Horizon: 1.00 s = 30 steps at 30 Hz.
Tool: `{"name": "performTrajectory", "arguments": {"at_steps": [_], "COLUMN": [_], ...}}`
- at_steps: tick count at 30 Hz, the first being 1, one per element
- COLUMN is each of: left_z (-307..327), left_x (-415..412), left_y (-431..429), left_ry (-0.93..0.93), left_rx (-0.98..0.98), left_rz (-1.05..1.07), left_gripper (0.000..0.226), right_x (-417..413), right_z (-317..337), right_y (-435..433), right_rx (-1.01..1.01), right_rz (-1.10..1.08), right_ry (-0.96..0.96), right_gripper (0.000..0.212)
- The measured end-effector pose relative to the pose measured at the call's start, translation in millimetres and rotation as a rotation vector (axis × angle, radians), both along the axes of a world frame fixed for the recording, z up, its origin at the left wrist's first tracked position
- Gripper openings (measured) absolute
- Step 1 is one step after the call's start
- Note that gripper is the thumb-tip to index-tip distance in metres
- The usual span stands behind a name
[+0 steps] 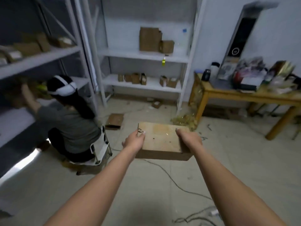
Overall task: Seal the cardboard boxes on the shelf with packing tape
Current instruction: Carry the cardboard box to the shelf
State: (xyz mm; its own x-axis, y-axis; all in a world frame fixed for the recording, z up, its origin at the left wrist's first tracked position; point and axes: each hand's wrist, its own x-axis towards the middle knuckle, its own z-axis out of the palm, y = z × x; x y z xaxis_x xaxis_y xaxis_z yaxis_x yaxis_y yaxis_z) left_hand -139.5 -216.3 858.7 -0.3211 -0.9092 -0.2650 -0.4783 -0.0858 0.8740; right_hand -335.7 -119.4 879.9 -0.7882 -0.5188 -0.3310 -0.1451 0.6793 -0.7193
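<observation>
Cardboard box (162, 141) held above floor (228, 160), shelves (143, 56) behind.

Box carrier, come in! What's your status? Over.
Copy: left hand and right hand grip the flat brown cardboard box by its ends. No tape in hand. Ahead on floor: flattened brown cardboard piece; grey cable underfoot.

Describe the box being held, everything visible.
The cardboard box is brown, rectangular and shallow. Its top is closed flat, with a paler patch, small dark specks and a torn spot at its far left corner. It is held above the floor, the left hand gripping its left edge, the right hand its right edge.
</observation>
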Motion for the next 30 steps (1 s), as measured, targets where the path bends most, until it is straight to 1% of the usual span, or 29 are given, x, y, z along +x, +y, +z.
{"name": "performTrajectory", "arguments": {"at_steps": [3, 5, 7, 9, 12, 17, 21, 25, 27, 30], "left_z": [72, 111, 149, 180, 204, 201, 189, 178, 170, 160], "left_x": [-7, -15, -23, -29, -41, -56, -69, -90, -104, -126], "left_y": [-14, -26, -33, -32, -39, -61, -89, -141, -180, -243], "left_ry": [0.053, 0.078, 0.088, 0.091, 0.107, 0.144, 0.135, 0.067, 0.078, 0.111], "left_rx": [-0.038, -0.043, -0.059, -0.118, -0.175, -0.145, -0.131, -0.128, -0.136, -0.129], "left_rz": [0.059, 0.096, 0.152, 0.168, 0.183, 0.204, 0.222, 0.227, 0.225, 0.231], "left_gripper": [0.058, 0.052, 0.055, 0.053, 0.047, 0.057, 0.057, 0.05, 0.049, 0.049], "right_x": [-7, -11, -19, -27, -43, -57, -64, -84, -97, -118], "right_z": [80, 128, 167, 198, 224, 224, 209, 197, 189, 177], "right_y": [2, 5, 7, 9, 5, -13, -45, -104, -143, -212], "right_rx": [-0.054, -0.117, -0.204, -0.259, -0.297, -0.305, -0.331, -0.375, -0.406, -0.411], "right_rz": [0.101, 0.139, 0.153, 0.17, 0.186, 0.215, 0.189, 0.174, 0.153, 0.134], "right_ry": [0.032, 0.031, 0.043, 0.094, 0.144, 0.151, 0.128, 0.139, 0.126, 0.098], "right_gripper": [0.08, 0.078, 0.078, 0.078, 0.083, 0.083, 0.086, 0.083, 0.078, 0.077]}}
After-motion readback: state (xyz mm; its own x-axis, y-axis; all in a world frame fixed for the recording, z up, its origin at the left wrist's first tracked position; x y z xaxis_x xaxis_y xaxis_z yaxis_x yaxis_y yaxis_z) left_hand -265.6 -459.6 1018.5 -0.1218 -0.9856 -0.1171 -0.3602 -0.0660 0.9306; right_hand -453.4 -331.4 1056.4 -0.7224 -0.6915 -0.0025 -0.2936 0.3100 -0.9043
